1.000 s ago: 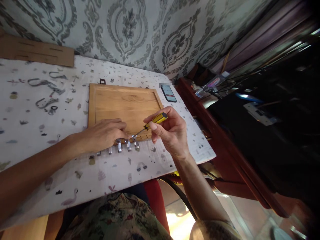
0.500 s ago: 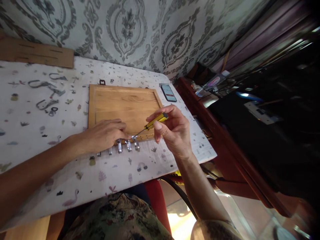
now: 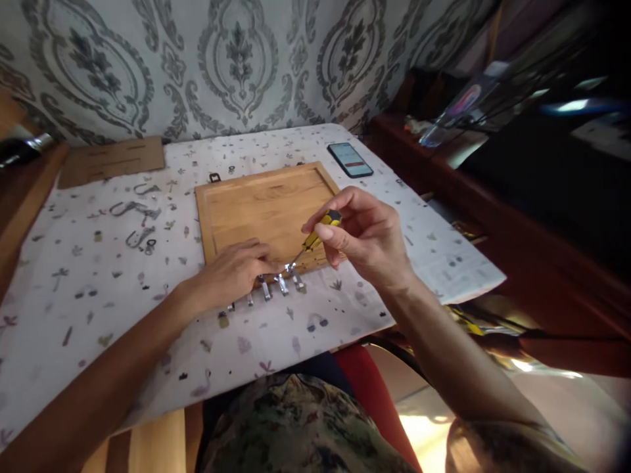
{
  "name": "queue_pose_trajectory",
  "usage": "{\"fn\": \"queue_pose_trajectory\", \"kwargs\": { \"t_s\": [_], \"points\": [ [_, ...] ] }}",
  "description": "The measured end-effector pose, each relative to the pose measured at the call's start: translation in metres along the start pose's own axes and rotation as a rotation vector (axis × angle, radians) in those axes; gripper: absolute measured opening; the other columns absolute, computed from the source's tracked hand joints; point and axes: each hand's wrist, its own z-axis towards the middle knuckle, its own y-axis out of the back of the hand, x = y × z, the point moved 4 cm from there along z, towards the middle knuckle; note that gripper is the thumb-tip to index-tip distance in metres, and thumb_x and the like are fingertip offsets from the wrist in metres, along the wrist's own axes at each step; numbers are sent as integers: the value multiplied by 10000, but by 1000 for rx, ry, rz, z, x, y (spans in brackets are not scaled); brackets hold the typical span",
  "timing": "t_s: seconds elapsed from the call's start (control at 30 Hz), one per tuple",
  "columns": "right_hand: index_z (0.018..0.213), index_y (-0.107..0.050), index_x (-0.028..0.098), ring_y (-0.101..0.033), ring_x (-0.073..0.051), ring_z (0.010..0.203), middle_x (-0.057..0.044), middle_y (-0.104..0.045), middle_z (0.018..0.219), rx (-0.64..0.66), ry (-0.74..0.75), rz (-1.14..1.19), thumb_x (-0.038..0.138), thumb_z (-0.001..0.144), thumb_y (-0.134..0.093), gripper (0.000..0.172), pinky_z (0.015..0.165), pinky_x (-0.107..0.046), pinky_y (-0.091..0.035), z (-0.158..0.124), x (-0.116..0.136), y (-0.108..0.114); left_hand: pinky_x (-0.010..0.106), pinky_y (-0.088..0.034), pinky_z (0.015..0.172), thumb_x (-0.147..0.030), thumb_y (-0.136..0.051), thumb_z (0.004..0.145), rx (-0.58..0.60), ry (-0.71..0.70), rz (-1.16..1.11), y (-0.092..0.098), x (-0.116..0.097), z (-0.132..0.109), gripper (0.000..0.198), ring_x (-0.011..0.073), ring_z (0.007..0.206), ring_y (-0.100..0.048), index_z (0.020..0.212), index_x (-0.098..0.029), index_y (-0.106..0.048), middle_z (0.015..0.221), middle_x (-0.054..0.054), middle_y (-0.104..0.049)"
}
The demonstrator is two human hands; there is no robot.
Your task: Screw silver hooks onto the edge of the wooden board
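Observation:
My right hand (image 3: 367,243) is closed around the yellow and black handle of a screwdriver (image 3: 315,238). The screwdriver's tip points down and left onto a shiny metal hook (image 3: 297,279) on the near edge of a framed wooden board (image 3: 266,203). Across that same edge lies my left hand (image 3: 241,266), its fingers bent and their tips pressed at the metal hook beside the screwdriver tip; its thumb is hidden. Several similar hooks (image 3: 265,288) hang in a row along the edge, partly below my left hand.
Loose metal hooks (image 3: 135,210) lie on the patterned tablecloth (image 3: 162,328) at left. A piece of cardboard (image 3: 118,161) rests by the wall. A phone (image 3: 350,159) lies beyond the board's right corner. A plastic bottle (image 3: 453,112) stands on the dark furniture at right.
The view has shifted, so the board and both hands appear further right. Both hands keep their places on the board and screwdriver, whose handle looks slightly turned.

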Motion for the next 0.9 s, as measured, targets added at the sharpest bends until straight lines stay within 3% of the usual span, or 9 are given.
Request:
{"fn": "queue_pose_trajectory", "kwargs": {
  "t_s": [0.13,0.3,0.4,0.6,0.77,0.9],
  "points": [
    [1148,-758,217,-681,-103,506,69,-676,622,87,29,-17,448,924,-815,327,461,-207,-588,-2,2,0,308,-441,761,-192,-540,1089,-6,-15,-1,0,0,0,307,208,886,-584,1238,-264,-799,891,36,-628],
    [897,-699,201,-537,-18,377,12,-785,866,7,7,0,431,812,-916,327,321,-162,-450,-2,-1,1,307,-453,757,-232,-502,1107,-40,-12,-2,0,1,-1,325,211,885,-593,1234,-271,-799,911,45,-648],
    [824,-594,220,-528,-21,389,18,-777,840,-15,2,25,435,773,-943,413,303,-147,-423,0,-4,1,307,-457,754,-236,-473,1117,-53,-31,3,0,0,-1,347,205,868,-588,1240,-263,-797,886,44,-642],
    [1123,-737,221,-640,-57,485,24,-768,890,89,24,-8,463,895,-832,346,458,-201,-580,0,0,-2,326,-465,760,-278,-503,1113,-22,-18,6,1,1,-1,329,224,891,-596,1251,-259,-802,898,55,-637],
    [904,-686,208,-524,-22,402,32,-749,834,45,-43,-14,504,786,-915,393,343,-163,-464,4,-3,-8,319,-459,747,-297,-504,1114,-53,-30,-20,-1,2,-1,329,225,904,-604,1244,-278,-805,923,54,-654],
    [815,-591,221,-540,-37,445,49,-693,749,-4,-57,4,483,706,-976,478,334,-143,-447,7,-4,-10,313,-459,729,-292,-483,1119,-76,-49,-19,0,2,-1,348,216,862,-591,1218,-281,-816,879,47,-644]
  ]
}}
